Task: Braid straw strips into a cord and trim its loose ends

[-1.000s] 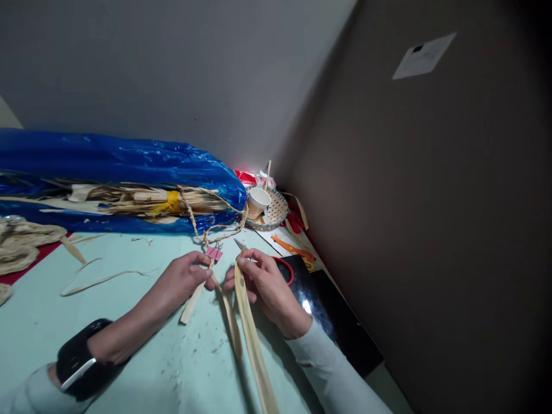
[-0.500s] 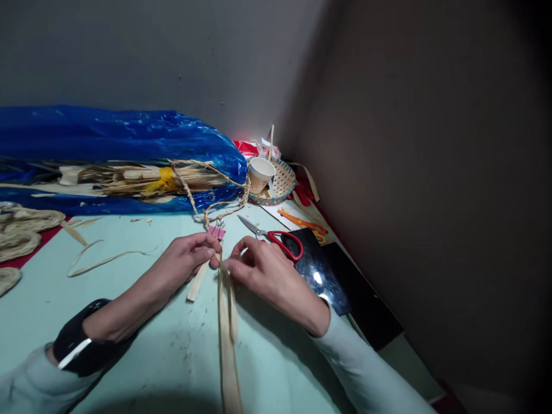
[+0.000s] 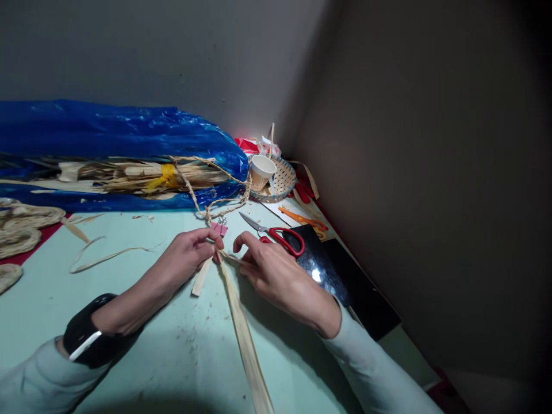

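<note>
From where I stand, everything meets at one spot: the person's left hand has thumb and fingertips pressed together, pinching the flat straw-coloured plant-fibre strips just below a small pink metal binder clip. That clip sits at the near end of a twisted tan fibre cord, which loops away toward the wall. From the pinch the strips fan out. The long, broad, pale straw strip runs toward the person and slants a little rightward, its long axis nearly in line with the view, passing between the two hands over the pale green tabletop. A short, blunt-ended straw strip pokes out below the left fingers, slanting to the left. A narrow straw-coloured strand crosses sideways to the right hand, whose index finger is crooked and lifted apart; the other fingers curl beneath, so I cannot tell how firmly they grip it. The left hand is nearer the join; the right lies just beside it, with the red-handled steel scissors resting just beyond its knuckles.
</note>
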Motion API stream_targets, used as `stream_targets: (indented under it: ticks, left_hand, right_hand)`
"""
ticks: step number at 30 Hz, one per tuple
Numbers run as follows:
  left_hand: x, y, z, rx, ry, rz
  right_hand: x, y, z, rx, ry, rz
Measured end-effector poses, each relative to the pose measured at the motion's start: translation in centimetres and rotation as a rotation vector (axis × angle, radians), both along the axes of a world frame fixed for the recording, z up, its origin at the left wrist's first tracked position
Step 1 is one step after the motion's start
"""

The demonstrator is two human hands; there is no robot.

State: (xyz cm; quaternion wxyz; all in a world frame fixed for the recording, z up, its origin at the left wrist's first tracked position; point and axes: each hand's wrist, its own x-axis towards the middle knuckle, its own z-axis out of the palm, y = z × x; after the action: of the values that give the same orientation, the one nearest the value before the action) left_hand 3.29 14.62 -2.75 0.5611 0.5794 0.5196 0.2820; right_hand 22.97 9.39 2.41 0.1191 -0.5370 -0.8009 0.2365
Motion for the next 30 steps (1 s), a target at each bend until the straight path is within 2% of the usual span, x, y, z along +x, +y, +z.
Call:
stream_targets:
  ticks: [5,9,12,16,20,25,30]
  left_hand:
    - [0.1,0.0,0.1,-0.009,0.012,0.016]
    - [0.0,0.1,0.0,-0.029,0.011,0.016]
    - [0.0,0.2,0.0,-0.039,-0.013,0.005]
    - [-0.1,0.3,-0.2,-0.06,-0.036,-0.023]
    - [-0.4,0.4,-0.7,-0.115,-0.036,-0.051]
    - [-0.7,0.5,-0.8,-0.144,-0.044,-0.067]
    - [-0.8,0.5,-0.5,-0.15,-0.025,-0.104]
  right_hand:
    - [-1.5,-1.4,0.4,0.112,-0.047,-0.007]
    - [-2.8,-2.3,-0.6,0.004,-0.01,0.004]
    - [-2.1,-1.4,-0.8,-0.082,0.122,-0.046]
    - [-0.7,0.7,-0.9,-0.254,0.418,-0.055]
    - [-1.0,1.6,-2.2,-0.346,0.62,-0.104]
    - [-2.1,1.7,-3.9,-0.289,0.684,-0.247]
    - [-2.6,1.6,-4.2,-0.21,0.647,-0.29]
